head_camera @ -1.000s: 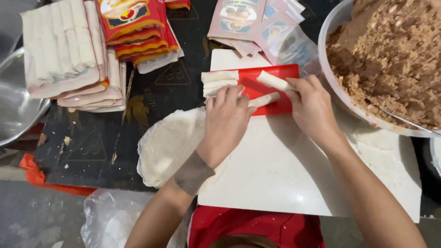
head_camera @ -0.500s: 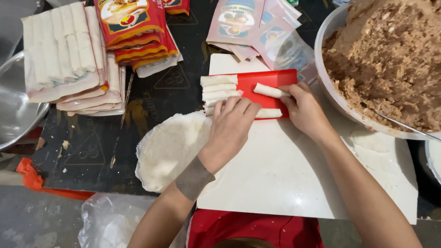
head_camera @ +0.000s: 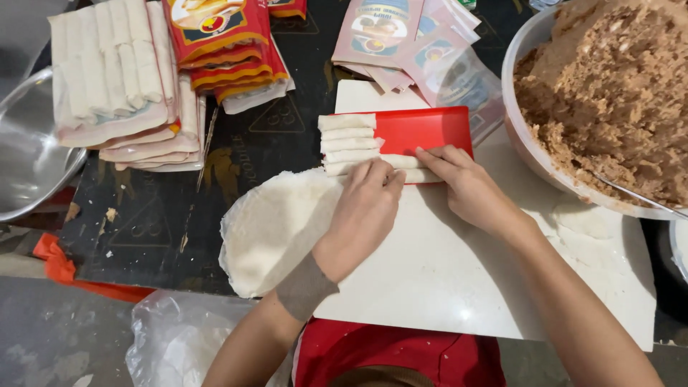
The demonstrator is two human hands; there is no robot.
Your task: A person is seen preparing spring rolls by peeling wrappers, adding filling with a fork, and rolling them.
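Both hands rest on the nearest roll, the last in a row of pale wrapped rolls lying side by side on a red tray at the far edge of the white cutting board. The left hand lies flat over the roll's left half, fingers extended and pressing down. The right hand covers the right half, fingertips on the roll; neither hand is clenched around it.

Handling judgement: the roll appears light and soft, with a thin, pliable, easily torn wrapper over a yielding filling. Apply even pressure along the full length; support both ends rather than pinching the middle.

Materials: a stack of round, thin, matte wrappers overlaps the board's left edge. The large bowl on the right holds coarse, crumbly brown filling. Packed rolls in clear film lie on the dark counter, near a polished metal bowl.
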